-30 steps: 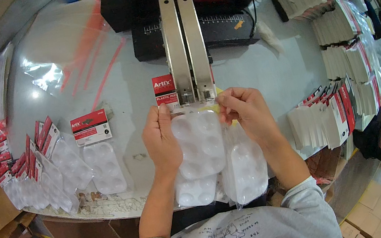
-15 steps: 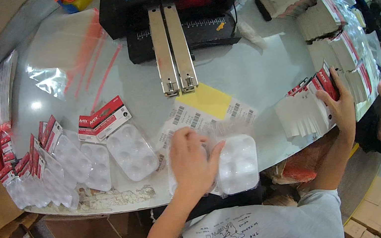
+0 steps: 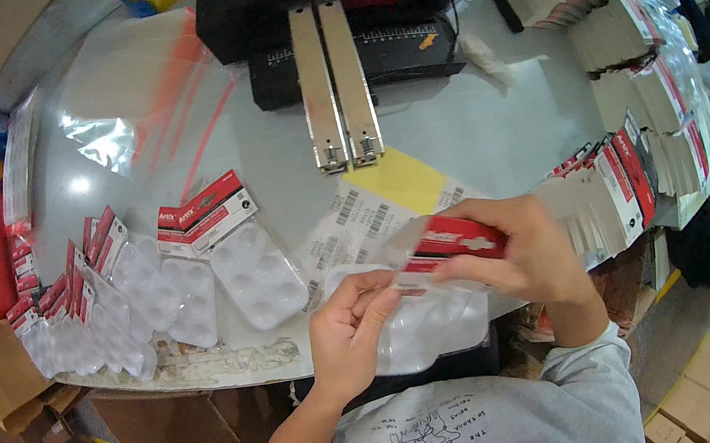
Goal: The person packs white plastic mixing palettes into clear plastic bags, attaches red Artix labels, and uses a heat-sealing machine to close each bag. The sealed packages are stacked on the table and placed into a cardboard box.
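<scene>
My right hand [image 3: 536, 249] holds a red and white header card [image 3: 460, 234] with a hanging hole, tilted, between thumb and fingers. My left hand [image 3: 349, 340] is closed, thumb against fingers, at what looks like the upper edge of a clear plastic bag; the film is hard to make out. Below the card, a white palette with round wells [image 3: 435, 332] lies at the table's front edge, partly covered by my hands. Another white palette shows in part behind my left fingers. Left of them rests a bagged palette [image 3: 258, 275] with its red card.
Several carded palettes [image 3: 119, 298] fan out at the left. A row of header cards [image 3: 591, 201] stands at the right, with card stacks [image 3: 612, 19] behind. A black machine with two metal rails [image 3: 337, 84] stands at the back. Barcode label sheets [image 3: 350, 222] lie in the middle.
My right hand has moved left from the card row, bringing a header card over the palette. My left hand has shifted slightly left and down, its fingers now closed.
</scene>
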A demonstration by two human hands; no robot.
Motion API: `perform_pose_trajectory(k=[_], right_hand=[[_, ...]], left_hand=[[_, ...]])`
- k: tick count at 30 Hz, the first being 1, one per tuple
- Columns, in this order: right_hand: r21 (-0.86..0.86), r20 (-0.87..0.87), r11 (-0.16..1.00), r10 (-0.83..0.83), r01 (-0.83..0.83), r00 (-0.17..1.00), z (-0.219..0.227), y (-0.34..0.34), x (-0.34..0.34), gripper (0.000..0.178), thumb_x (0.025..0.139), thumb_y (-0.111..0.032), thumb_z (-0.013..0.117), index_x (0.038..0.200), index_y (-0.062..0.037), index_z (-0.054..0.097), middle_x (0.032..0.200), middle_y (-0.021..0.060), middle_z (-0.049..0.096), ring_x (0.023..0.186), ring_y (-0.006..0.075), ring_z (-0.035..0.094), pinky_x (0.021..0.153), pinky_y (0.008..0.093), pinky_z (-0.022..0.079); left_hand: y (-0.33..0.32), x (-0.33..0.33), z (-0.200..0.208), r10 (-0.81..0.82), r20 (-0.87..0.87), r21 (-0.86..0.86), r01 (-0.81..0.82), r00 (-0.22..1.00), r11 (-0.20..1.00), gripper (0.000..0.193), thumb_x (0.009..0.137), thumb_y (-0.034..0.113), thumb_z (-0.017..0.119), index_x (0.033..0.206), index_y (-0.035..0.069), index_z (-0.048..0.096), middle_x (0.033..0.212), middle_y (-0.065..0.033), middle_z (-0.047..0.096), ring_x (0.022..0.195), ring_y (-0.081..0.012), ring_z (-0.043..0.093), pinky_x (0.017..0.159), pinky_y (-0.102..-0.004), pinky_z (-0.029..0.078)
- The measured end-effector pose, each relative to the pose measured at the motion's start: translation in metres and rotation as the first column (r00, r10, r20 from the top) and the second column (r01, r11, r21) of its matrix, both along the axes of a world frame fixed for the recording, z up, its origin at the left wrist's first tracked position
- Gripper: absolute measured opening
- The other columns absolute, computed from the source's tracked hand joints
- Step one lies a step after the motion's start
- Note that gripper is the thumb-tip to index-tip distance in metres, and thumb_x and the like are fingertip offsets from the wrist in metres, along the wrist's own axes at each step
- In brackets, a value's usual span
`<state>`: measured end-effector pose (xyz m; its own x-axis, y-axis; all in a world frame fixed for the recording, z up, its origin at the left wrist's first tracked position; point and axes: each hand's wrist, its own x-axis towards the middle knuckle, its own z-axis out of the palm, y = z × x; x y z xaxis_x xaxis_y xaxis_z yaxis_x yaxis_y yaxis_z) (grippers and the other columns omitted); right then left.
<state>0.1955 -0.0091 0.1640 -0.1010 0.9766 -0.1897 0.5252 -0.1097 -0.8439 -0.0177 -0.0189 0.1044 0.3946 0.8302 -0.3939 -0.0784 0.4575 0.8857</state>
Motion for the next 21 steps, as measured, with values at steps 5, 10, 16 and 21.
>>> perform_pose_trajectory(k=[5, 10, 16, 21], right_hand=[[-0.148, -0.111, 0.988, -0.052, 0.035, 0.992, -0.025, 0.014, -0.016, 0.036, 0.075, -0.027, 0.077, 0.093, 0.0027, 0.067, 0.069, 0.0150, 0.066, 0.056, 0.0161, 0.057, 0.058, 0.0287, 0.047], [-0.188, -0.135, 0.978, -0.121, 0.095, 0.983, -0.025, 0.014, -0.017, 0.034, 0.074, -0.028, 0.077, 0.091, 0.0005, 0.067, 0.064, 0.0131, 0.063, 0.050, 0.0155, 0.050, 0.052, 0.0284, 0.043], [-0.116, 0.011, 0.991, 0.062, -0.060, 0.998, -0.028, 0.017, -0.015, 0.032, 0.072, -0.032, 0.077, 0.086, -0.0045, 0.067, 0.063, 0.0127, 0.061, 0.052, 0.0197, 0.057, 0.053, 0.0295, 0.044], [-0.107, -0.169, 0.985, -0.153, 0.136, 0.974, -0.041, 0.008, -0.004, 0.028, 0.074, -0.023, 0.077, 0.088, 0.0001, 0.068, 0.069, 0.0089, 0.066, 0.059, 0.0123, 0.060, 0.056, 0.0247, 0.047]], left_hand=[[0.002, -0.006, -0.006, 0.022, -0.103, 0.079, -0.014, 0.994, 0.997, 0.017, 0.093, 0.012, 0.055, 0.099, -0.004, 0.060, 0.090, -0.0068, 0.069, 0.073, -0.0048, 0.054, 0.065, -0.0185, 0.042], [0.006, -0.002, -0.007, 0.095, -0.094, 0.195, -0.075, 0.991, 0.978, 0.017, 0.093, 0.015, 0.057, 0.091, -0.001, 0.063, 0.075, -0.0011, 0.066, 0.058, -0.0031, 0.045, 0.052, -0.0191, 0.037], [0.007, -0.005, -0.002, 0.083, -0.303, 0.253, -0.004, 0.949, 0.968, 0.021, 0.092, 0.019, 0.059, 0.085, -0.001, 0.063, 0.062, 0.0022, 0.053, 0.059, -0.0038, 0.043, 0.053, -0.0206, 0.036], [0.013, -0.009, -0.008, 0.342, -0.309, 0.229, -0.279, 0.887, 0.933, 0.021, 0.091, 0.019, 0.061, 0.087, -0.001, 0.065, 0.063, 0.0055, 0.052, 0.059, -0.0035, 0.040, 0.051, -0.0199, 0.033]])
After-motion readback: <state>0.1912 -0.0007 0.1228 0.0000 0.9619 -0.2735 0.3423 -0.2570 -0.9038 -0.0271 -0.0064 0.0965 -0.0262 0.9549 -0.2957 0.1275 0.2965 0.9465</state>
